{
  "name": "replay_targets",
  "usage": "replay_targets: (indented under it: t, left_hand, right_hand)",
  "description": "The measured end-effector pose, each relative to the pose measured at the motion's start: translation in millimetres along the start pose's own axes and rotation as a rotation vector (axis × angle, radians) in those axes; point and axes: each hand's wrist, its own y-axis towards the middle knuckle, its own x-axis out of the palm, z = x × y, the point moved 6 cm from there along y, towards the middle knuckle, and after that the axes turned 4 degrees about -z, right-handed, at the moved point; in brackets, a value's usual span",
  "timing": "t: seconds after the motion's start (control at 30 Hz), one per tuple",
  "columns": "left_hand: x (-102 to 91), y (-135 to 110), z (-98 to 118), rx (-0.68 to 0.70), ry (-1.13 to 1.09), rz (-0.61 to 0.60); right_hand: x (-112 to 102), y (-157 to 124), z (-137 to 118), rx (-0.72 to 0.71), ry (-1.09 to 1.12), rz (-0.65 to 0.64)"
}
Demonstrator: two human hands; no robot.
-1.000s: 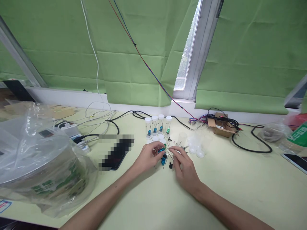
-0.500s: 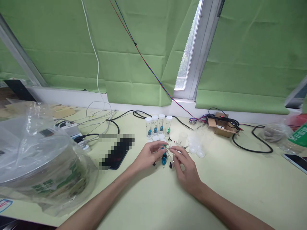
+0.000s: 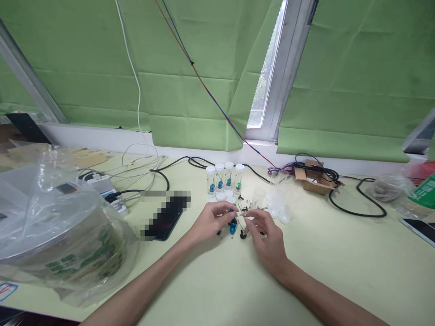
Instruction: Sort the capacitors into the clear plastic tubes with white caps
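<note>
Since the earlier frame, we see the right hand (image 3: 270, 240) shifted slightly to the right, its fingers more bent, while the left hand (image 3: 212, 222) has hardly moved. On the left hand, thumb and forefinger nearly meet at the tips; on the right, they curl close together. Slim metal rods show between the hands, but we cannot tell whether either pinch grips one. A shiny blue part (image 3: 233, 227) lies on the smooth pale tabletop (image 3: 217, 290) just below the left fingertips, near a black piece (image 3: 243, 234). At far right, we find bold white characters on a green label (image 3: 424, 190), too blurred to read; the green print on the bagged tub (image 3: 64, 262) is equally unclear. Beyond the hands, four clear cylindrical tubes (image 3: 220, 177) with white caps stand upright, three holding blue pieces, one green. A cardboard box (image 3: 316, 184) sits open.
</note>
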Motion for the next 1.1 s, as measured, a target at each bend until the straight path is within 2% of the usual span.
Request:
replay_targets:
  t: [0.1, 0.4, 0.6, 0.73, 1.1]
  left_hand:
    - [0.5, -0.3, -0.6, 0.021, 0.052, -0.017]
    - [-2.0, -1.7, 2.1, 0.082, 0.198, -0.003]
    - [-1.2, -2.5, 5.2, 0.09, 0.197, 0.025]
    - [-1.3, -2.1, 5.2, 0.101, 0.173, 0.037]
    - [5.1, -2.5, -0.3, 0.04, 0.196, -0.002]
  right_hand:
    - [-0.7, -0.6, 0.9, -0.003, -0.034, 0.007]
    - [5.8, 2.0, -1.6, -0.064, -0.206, -0.128]
    - [8.1, 0.7, 1.1, -0.087, -0.221, -0.139]
    - [3.8, 0.7, -2.9, -0.102, -0.212, -0.083]
    - [-13.4, -2.8, -15.3, -0.234, -0.186, 0.188]
